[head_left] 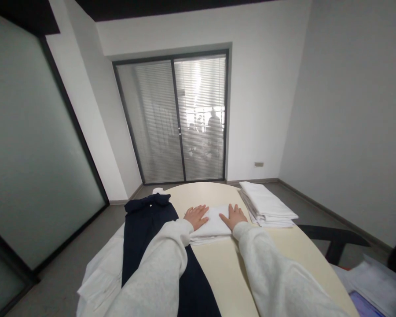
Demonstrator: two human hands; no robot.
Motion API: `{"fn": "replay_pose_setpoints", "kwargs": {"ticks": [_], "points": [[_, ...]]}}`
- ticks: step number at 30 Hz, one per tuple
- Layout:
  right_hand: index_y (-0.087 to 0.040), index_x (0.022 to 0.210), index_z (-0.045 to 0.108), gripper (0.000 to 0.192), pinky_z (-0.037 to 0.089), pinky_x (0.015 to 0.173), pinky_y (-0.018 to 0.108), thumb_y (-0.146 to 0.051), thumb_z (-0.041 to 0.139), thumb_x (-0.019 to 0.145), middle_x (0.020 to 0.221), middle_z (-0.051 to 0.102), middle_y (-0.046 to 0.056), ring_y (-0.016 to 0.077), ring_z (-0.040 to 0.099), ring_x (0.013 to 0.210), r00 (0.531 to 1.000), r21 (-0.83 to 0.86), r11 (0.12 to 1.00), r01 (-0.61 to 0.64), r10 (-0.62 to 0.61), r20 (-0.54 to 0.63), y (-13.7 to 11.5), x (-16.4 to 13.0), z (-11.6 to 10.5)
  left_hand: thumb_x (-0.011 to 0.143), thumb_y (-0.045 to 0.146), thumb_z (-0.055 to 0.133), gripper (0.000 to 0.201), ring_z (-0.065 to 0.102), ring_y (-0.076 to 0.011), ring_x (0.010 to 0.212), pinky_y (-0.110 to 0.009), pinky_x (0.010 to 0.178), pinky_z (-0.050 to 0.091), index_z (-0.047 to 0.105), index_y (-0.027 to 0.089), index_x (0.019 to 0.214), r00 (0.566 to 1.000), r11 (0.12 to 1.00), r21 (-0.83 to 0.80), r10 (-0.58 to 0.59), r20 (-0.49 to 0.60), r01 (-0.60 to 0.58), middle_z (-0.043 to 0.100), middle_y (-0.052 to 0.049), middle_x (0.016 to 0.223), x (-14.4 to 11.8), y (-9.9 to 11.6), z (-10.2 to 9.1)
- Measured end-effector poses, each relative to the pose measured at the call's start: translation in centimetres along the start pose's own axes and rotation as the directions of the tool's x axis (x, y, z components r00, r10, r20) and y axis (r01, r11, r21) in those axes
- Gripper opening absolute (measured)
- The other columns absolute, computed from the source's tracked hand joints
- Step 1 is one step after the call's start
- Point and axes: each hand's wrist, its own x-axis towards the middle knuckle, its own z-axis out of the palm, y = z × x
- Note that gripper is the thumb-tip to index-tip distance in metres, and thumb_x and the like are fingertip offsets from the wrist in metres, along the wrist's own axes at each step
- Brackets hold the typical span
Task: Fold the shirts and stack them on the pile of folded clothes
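Observation:
A folded white cloth lies flat on the cream table, straight in front of me. Resting on its left side is my left hand, palm down with the fingers stretched out. My right hand lies on the right side of the same cloth, fingers spread. Neither hand grips anything. Left of the cloth, a dark navy garment with a white button near its top is laid lengthwise, partly covered by my left sleeve.
A stack of folded white cloths sits at the table's right edge. White fabric hangs over the left edge beneath the navy garment. At the lower right are a black chair part and clear plastic packaging.

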Motion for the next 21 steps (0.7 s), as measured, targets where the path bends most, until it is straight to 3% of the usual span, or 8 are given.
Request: {"fn": "replay_pose_setpoints", "kwargs": {"ticks": [3, 8, 12, 16, 19, 21], "points": [[-0.006, 0.141, 0.017, 0.091, 0.021, 0.100, 0.047, -0.070, 0.025, 0.077, 0.137, 0.031, 0.026, 0.0358, 0.023, 0.130, 1.000, -0.024, 0.999, -0.023, 0.023, 0.004, -0.2, -0.2, 0.1, 0.088, 0.053, 0.028, 0.054, 0.022, -0.0224, 0.133, -0.046, 0.106, 0.012, 0.027, 0.031, 0.138, 1.000, 1.000, 0.001, -0.002, -0.005, 0.002, 0.025, -0.002, 0.146, -0.1, 0.0, 0.0], [-0.012, 0.140, 0.023, 0.080, 0.025, 0.096, 0.047, -0.064, 0.028, 0.080, 0.133, 0.038, 0.024, 0.0347, 0.029, 0.127, 1.000, -0.030, 0.999, 0.027, -0.027, -0.003, -0.2, -0.2, 0.1, 0.088, 0.053, 0.027, 0.054, 0.023, -0.0216, 0.133, -0.045, 0.107, 0.013, 0.027, 0.032, 0.138, 1.000, 1.000, 0.030, -0.009, -0.016, 0.009, 0.025, -0.001, 0.146, 0.0, 0.0, 0.0], [-0.013, 0.139, 0.026, 0.076, 0.031, 0.094, 0.045, -0.052, 0.048, 0.077, 0.126, 0.046, 0.021, 0.0322, 0.042, 0.119, 0.999, 0.140, 0.989, 0.040, -0.039, -0.011, 0.6, 0.8, -0.7, 0.088, 0.054, 0.028, 0.053, 0.025, -0.0195, 0.132, -0.044, 0.107, 0.016, 0.027, 0.034, 0.137, 0.999, 0.999, 0.043, -0.005, -0.037, 0.007, 0.028, 0.001, 0.145, 0.0, -0.1, 0.0], [-0.012, 0.141, 0.022, 0.089, 0.037, 0.093, 0.035, -0.040, 0.063, 0.067, 0.121, 0.053, 0.016, 0.0249, 0.051, 0.111, 1.000, 0.506, 0.862, -0.014, 0.017, -0.003, 2.2, 2.1, -1.8, 0.088, 0.055, 0.027, 0.053, 0.027, -0.0172, 0.131, -0.041, 0.108, 0.018, 0.032, 0.033, 0.135, 0.997, 0.999, 0.003, -0.032, -0.066, 0.032, 0.033, 0.001, 0.142, -0.1, -0.7, 0.1], [-0.008, 0.126, 0.047, 0.078, 0.043, 0.086, 0.035, -0.047, 0.068, 0.061, 0.111, 0.060, 0.018, 0.0272, 0.057, 0.102, 0.984, 0.651, 0.738, -0.177, 0.115, 0.137, 3.1, 2.6, -2.3, 0.086, 0.057, 0.031, 0.054, 0.030, -0.0184, 0.130, -0.042, 0.108, 0.017, 0.038, 0.030, 0.133, 0.994, 0.996, -0.058, -0.067, -0.088, 0.062, 0.038, -0.001, 0.139, -0.1, -1.3, 0.4], [-0.008, 0.103, 0.062, 0.061, 0.046, 0.081, 0.035, -0.048, 0.069, 0.058, 0.102, 0.064, 0.018, 0.0284, 0.061, 0.094, 0.962, 0.708, 0.662, -0.245, 0.073, 0.265, 3.3, 2.6, -2.4, 0.084, 0.056, 0.037, 0.054, 0.032, -0.0199, 0.129, -0.042, 0.108, 0.018, 0.042, 0.028, 0.130, 0.988, 0.990, -0.113, -0.102, -0.115, 0.089, 0.041, -0.002, 0.137, 0.0, -1.8, 0.7]]}}
